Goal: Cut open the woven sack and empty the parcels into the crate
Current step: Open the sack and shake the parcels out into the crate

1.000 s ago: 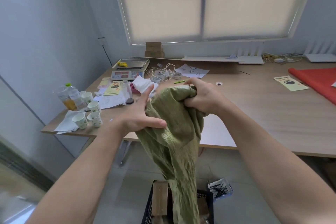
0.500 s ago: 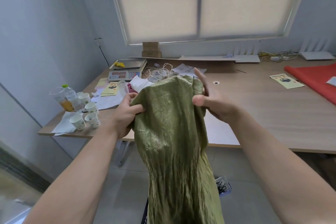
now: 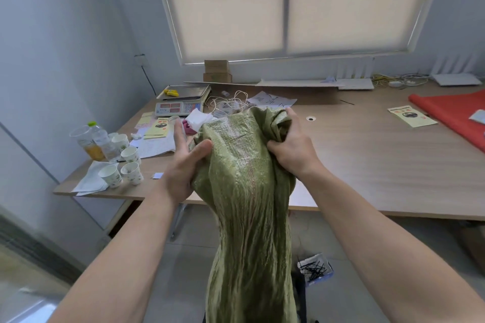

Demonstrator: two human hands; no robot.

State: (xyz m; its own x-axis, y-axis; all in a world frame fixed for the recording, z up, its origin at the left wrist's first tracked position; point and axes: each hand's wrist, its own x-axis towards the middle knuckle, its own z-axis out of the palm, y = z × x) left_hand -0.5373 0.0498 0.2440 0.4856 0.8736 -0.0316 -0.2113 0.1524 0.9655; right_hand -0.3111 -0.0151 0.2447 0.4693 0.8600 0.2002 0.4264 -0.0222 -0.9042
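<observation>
I hold the olive-green woven sack (image 3: pixel 249 217) up in front of me, its upper end bunched at chest height and the rest hanging limp toward the floor. My left hand (image 3: pixel 181 165) cups its left side, thumb pressed on the front and fingers spread behind. My right hand (image 3: pixel 292 147) is clenched on a gathered fold at the sack's upper right. The black crate (image 3: pixel 301 296) stands on the floor beneath, almost wholly hidden by the sack; only a dark edge shows. No parcels are visible.
A wooden desk (image 3: pixel 367 165) stands behind the sack, with paper cups (image 3: pixel 123 165), a bottle (image 3: pixel 101 139), a weighing scale (image 3: pixel 181 102), papers and cord at its left and red cloth (image 3: pixel 456 115) at its right. A small tray of black ties (image 3: pixel 315 269) lies on the floor.
The sack has been spread wider and lifted, now covering the crate. My left hand went from an open reach to a grip on the sack, now loosened to a cupping hold; my right hand regripped the upper fold.
</observation>
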